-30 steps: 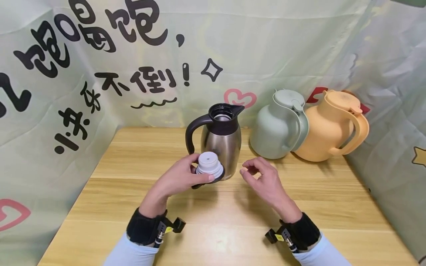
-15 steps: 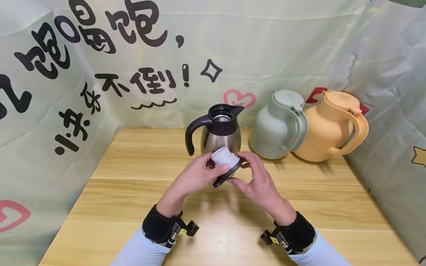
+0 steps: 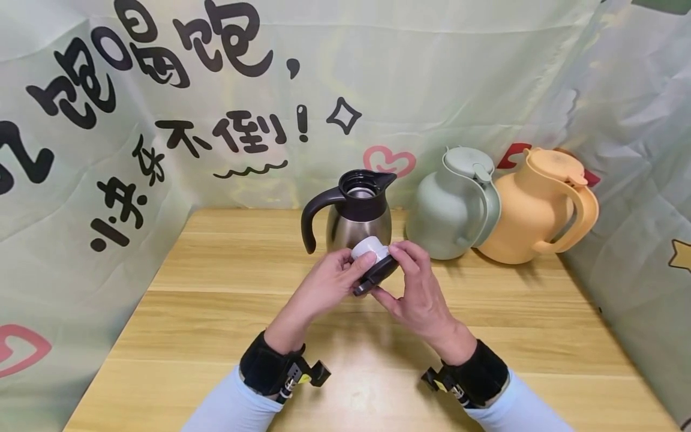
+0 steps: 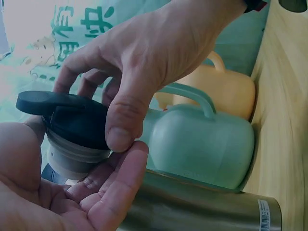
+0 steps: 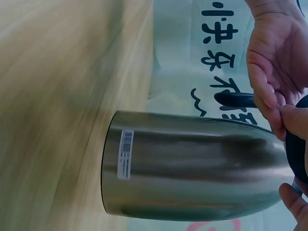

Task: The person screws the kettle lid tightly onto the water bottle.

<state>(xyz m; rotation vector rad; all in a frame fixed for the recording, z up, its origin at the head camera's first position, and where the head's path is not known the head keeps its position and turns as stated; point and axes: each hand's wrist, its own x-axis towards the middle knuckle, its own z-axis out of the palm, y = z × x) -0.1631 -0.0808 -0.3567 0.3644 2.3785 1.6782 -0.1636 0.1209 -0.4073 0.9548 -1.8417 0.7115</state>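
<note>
A stopper lid with a black cap and white plug is held tilted between both hands, in front of the jug. My left hand holds it from the left, thumb against the white plug. From the right, my right hand pinches the black cap's rim; the left wrist view shows its thumb on the black cap. Behind the hands stands a steel vacuum jug with a black collar and handle. Its mouth is uncovered. The hands and lid hide its lower part, but the right wrist view shows its steel body.
A green jug and an orange jug stand side by side at the back right, lids on. All rest on a wooden table with printed cloth hanging behind and along the sides.
My left hand has moved right with the lid and turned it over on its side. My right hand, earlier apart and holding nothing, now pinches the cap. The jugs have not moved.
</note>
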